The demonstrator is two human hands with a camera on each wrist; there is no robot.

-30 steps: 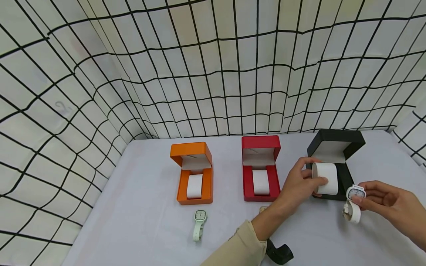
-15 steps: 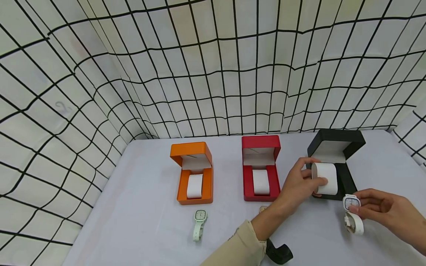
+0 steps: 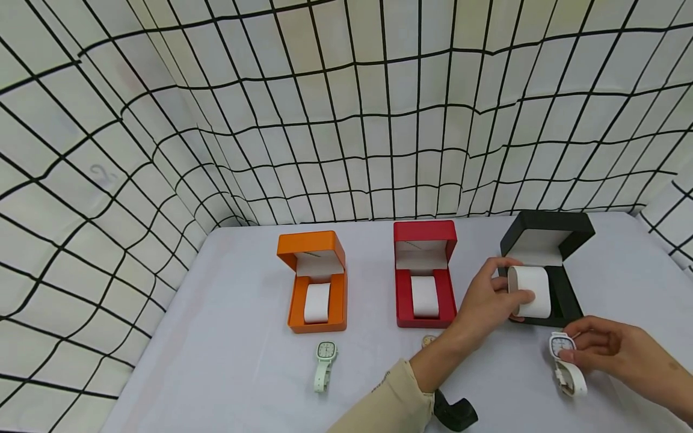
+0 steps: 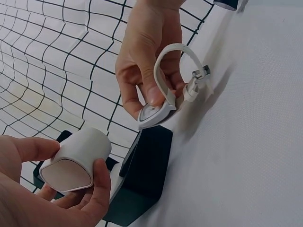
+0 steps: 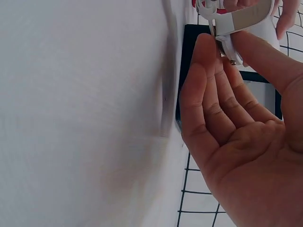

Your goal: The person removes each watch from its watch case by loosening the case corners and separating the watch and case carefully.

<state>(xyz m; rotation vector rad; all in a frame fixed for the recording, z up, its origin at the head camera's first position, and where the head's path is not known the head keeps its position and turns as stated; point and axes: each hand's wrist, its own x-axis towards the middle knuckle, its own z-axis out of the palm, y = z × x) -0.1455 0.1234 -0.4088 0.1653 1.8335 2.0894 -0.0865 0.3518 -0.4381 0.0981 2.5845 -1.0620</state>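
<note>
My left hand (image 3: 489, 294) holds a white watch pillow (image 3: 533, 293) between thumb and fingers, over the open black watch box (image 3: 564, 294). In the left wrist view the pillow (image 4: 78, 156) shows its pale flat end. To the right and nearer, my right hand (image 3: 606, 349) pinches a white wristwatch (image 3: 562, 344) by its case, thumb on the dial. The watch's strap (image 4: 165, 61) forms a buckled loop that hangs below the hand. In the right wrist view, part of the strap (image 5: 246, 21) shows beyond the fingertips.
An open orange box (image 3: 316, 300) and an open red box (image 3: 426, 297), each with a white pillow, stand to the left. A pale green watch (image 3: 325, 365) lies before the orange box. My left arm partly covers another watch (image 3: 428, 340) and a black curved object (image 3: 456, 415).
My right hand has moved down and slightly left with the white wristwatch, away from the black box. The left hand and the watch pillow have stayed nearly still.
</note>
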